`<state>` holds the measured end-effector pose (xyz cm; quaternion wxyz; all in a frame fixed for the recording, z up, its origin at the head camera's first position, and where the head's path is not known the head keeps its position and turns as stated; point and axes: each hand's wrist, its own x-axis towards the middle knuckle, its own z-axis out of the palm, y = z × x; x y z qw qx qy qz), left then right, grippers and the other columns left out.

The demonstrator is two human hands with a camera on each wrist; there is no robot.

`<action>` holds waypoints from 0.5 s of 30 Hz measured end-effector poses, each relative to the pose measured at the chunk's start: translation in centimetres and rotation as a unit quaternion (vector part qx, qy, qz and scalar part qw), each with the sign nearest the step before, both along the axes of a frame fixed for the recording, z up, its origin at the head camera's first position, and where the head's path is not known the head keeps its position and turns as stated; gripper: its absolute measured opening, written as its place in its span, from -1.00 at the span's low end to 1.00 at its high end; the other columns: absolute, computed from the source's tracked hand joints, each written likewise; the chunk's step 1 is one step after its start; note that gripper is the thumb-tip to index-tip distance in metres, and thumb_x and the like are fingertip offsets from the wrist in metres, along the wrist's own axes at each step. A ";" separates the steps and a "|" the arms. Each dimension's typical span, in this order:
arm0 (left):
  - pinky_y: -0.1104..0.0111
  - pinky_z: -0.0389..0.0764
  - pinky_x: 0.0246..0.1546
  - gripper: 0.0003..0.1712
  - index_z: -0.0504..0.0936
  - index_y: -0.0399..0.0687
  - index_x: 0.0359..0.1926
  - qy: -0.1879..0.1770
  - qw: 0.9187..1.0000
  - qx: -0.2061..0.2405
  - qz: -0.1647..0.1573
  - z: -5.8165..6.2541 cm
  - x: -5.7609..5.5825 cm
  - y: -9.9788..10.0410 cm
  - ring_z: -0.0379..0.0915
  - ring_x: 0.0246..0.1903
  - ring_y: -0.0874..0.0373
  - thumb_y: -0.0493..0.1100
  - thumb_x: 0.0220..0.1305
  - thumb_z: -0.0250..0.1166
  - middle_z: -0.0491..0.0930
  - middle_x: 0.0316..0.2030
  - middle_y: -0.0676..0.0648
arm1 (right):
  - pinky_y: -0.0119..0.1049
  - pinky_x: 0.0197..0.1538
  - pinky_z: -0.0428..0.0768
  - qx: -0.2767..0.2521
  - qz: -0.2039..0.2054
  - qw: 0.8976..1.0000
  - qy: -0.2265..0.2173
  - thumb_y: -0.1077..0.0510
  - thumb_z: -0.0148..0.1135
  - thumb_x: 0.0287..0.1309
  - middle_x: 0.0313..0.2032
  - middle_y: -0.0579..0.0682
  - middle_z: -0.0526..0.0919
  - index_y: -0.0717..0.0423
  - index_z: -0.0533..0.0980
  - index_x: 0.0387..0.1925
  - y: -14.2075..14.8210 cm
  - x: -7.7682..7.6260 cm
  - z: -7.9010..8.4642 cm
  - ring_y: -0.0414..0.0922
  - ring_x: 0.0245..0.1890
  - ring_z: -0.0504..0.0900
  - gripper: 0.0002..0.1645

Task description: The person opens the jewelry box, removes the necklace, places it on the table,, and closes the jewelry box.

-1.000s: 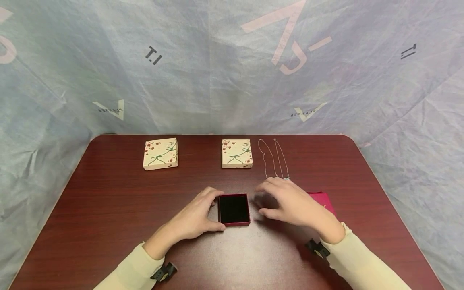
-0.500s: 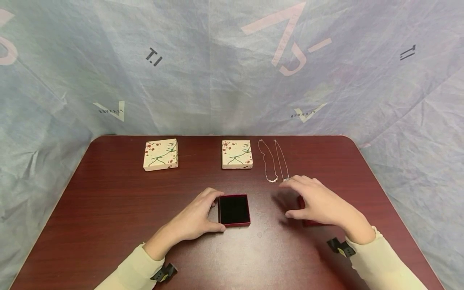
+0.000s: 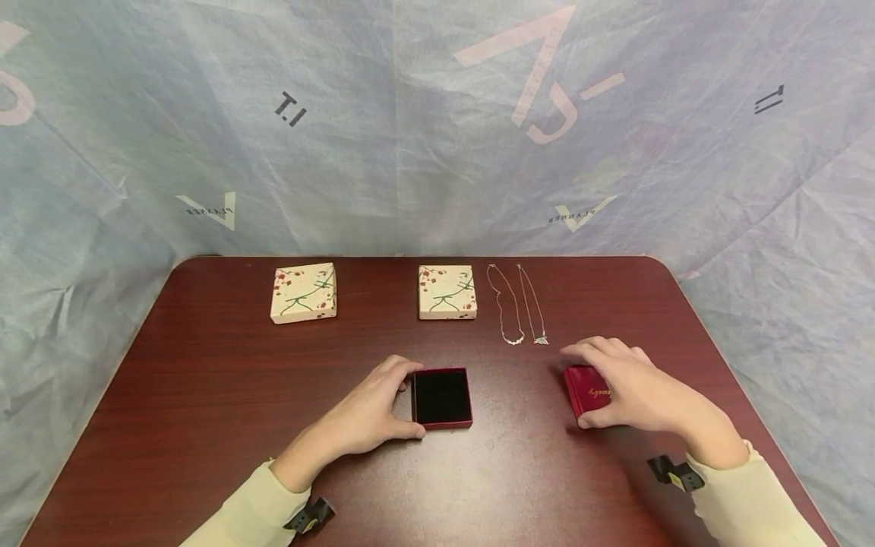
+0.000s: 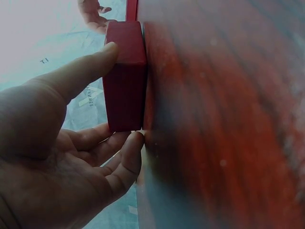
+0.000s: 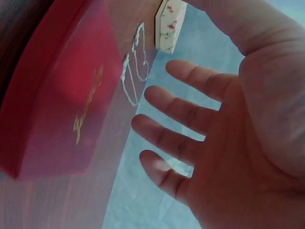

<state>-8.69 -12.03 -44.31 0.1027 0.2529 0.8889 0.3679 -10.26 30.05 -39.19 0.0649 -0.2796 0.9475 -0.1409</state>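
Observation:
In the head view, a small square red jewelry box base [image 3: 442,397] with a black pad inside sits mid-table. My left hand [image 3: 365,410] holds its left side, thumb at the near corner and fingers at the far one; the left wrist view shows the thumb against the box's red side [image 4: 125,95]. To the right lies the red box lid [image 3: 584,387] with gold lettering. Over it hovers my right hand [image 3: 642,391], which hides part of it. In the right wrist view the fingers [image 5: 171,98] are spread and apart from the lid [image 5: 66,105].
Two thin necklaces, one [image 3: 509,311] with a curved row of small pieces and one [image 3: 533,308] with a pendant, lie behind the lid. Two cream floral boxes, one left [image 3: 303,292] and one central [image 3: 446,291], stand near the table's back edge. Behind hangs a grey cloth [image 3: 396,152].
My right hand has moved right, away from the box base and past the necklaces to the red lid, uncovering the pendant. My left hand has stayed on the box base.

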 end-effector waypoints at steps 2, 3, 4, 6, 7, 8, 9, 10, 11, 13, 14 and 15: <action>0.11 0.54 0.19 0.01 0.43 -0.26 0.43 -0.001 1.000 0.001 0.000 0.0 0.0 0.0 0.47 0.11 0.05 -0.07 0.02 0.72 0.49 0.18 -0.05 | 0.10 0.02 0.40 0.007 -0.006 1.000 -0.003 -0.17 0.79 -0.26 0.24 -0.03 0.55 0.02 0.47 0.39 0.5 0.0 -0.1 0.08 0.23 0.48 0.14; 0.12 0.54 0.19 0.01 0.44 -0.26 0.43 0.000 1.000 0.001 0.000 0.0 0.0 0.0 0.47 0.11 0.05 -0.07 0.02 0.72 0.49 0.18 -0.05 | 0.11 0.01 0.41 0.009 -0.008 1.000 -0.004 -0.17 0.79 -0.26 0.25 -0.02 0.54 0.02 0.46 0.39 0.7 0.0 -0.2 0.09 0.23 0.48 0.15; 0.12 0.54 0.19 0.01 0.44 -0.26 0.43 0.000 1.000 0.001 0.001 0.0 0.0 0.0 0.47 0.11 0.05 -0.07 0.02 0.72 0.49 0.18 -0.05 | 0.12 0.00 0.42 0.012 -0.010 1.000 -0.005 -0.18 0.79 -0.27 0.25 -0.02 0.53 0.02 0.46 0.40 0.9 0.1 -0.2 0.10 0.22 0.48 0.16; 0.12 0.54 0.19 0.01 0.44 -0.26 0.43 0.001 1.000 0.000 0.001 0.0 0.0 0.0 0.47 0.10 0.06 -0.07 0.02 0.72 0.49 0.18 -0.05 | 0.12 0.00 0.44 0.017 -0.013 1.000 -0.007 -0.17 0.80 -0.30 0.25 -0.02 0.53 0.01 0.45 0.41 1.2 0.1 -0.4 0.09 0.21 0.48 0.18; 0.12 0.54 0.19 0.01 0.44 -0.26 0.43 0.001 1.000 0.000 0.001 0.0 0.0 0.0 0.47 0.10 0.06 -0.07 0.02 0.72 0.49 0.18 -0.05 | 0.13 -0.01 0.45 0.020 -0.015 1.000 -0.008 -0.17 0.80 -0.31 0.24 -0.02 0.53 0.01 0.45 0.41 1.4 0.1 -0.4 0.09 0.20 0.48 0.19; 0.12 0.54 0.19 0.01 0.44 -0.26 0.43 0.001 1.000 0.000 0.002 0.0 0.0 0.0 0.47 0.10 0.06 -0.07 0.02 0.72 0.49 0.18 -0.05 | 0.13 -0.01 0.46 0.023 -0.017 1.000 -0.010 -0.16 0.80 -0.33 0.24 -0.01 0.52 0.01 0.45 0.41 1.5 0.2 -0.5 0.09 0.19 0.48 0.20; 0.12 0.54 0.19 0.01 0.44 -0.26 0.43 0.001 1.000 0.000 0.002 0.0 0.0 0.0 0.47 0.10 0.06 -0.07 0.02 0.72 0.49 0.18 -0.05 | 0.14 -0.01 0.47 0.024 -0.020 0.999 -0.015 -0.16 0.80 -0.35 0.24 -0.01 0.52 0.01 0.44 0.41 1.7 0.2 -0.5 0.10 0.19 0.48 0.22; 0.12 0.54 0.18 0.01 0.44 -0.26 0.43 0.001 1.000 -0.001 0.003 0.0 0.0 0.0 0.47 0.10 0.06 -0.07 0.02 0.72 0.49 0.18 -0.04 | 0.15 -0.01 0.48 0.026 -0.022 0.999 -0.019 -0.15 0.81 -0.37 0.23 0.00 0.52 0.01 0.44 0.41 1.8 0.2 -0.5 0.11 0.18 0.48 0.23; 0.13 0.55 0.18 0.01 0.44 -0.26 0.43 0.000 1.000 -0.001 0.003 0.0 0.0 0.0 0.47 0.10 0.06 -0.07 0.02 0.72 0.49 0.17 -0.04 | 0.15 -0.01 0.49 0.027 -0.024 0.999 -0.023 -0.15 0.81 -0.38 0.23 0.02 0.51 0.01 0.44 0.41 1.9 0.3 -0.6 0.12 0.18 0.48 0.24; 0.13 0.55 0.18 0.01 0.44 -0.26 0.43 0.000 1.000 0.000 0.002 0.0 0.0 0.0 0.47 0.10 0.06 -0.07 0.02 0.72 0.49 0.17 -0.04 | 0.17 -0.01 0.51 0.029 -0.027 0.999 -0.033 -0.13 0.82 -0.41 0.23 0.05 0.50 0.04 0.43 0.41 2.2 0.3 -0.8 0.15 0.18 0.47 0.26; 0.13 0.55 0.18 0.01 0.44 -0.26 0.43 0.000 1.000 0.000 0.002 0.0 0.0 0.0 0.47 0.10 0.06 -0.07 0.02 0.72 0.49 0.17 -0.04 | 0.18 -0.01 0.52 0.029 -0.029 0.998 -0.039 -0.12 0.83 -0.42 0.22 0.06 0.50 0.04 0.43 0.41 2.3 0.4 -0.9 0.16 0.18 0.47 0.26; 0.13 0.55 0.18 0.01 0.44 -0.26 0.43 0.000 1.000 0.000 0.002 0.0 0.0 0.0 0.47 0.10 0.06 -0.07 0.02 0.72 0.49 0.17 -0.04 | 0.20 -0.01 0.54 0.028 -0.029 0.998 -0.042 -0.11 0.83 -0.44 0.22 0.09 0.50 0.06 0.42 0.40 2.4 0.4 -1.0 0.18 0.18 0.46 0.27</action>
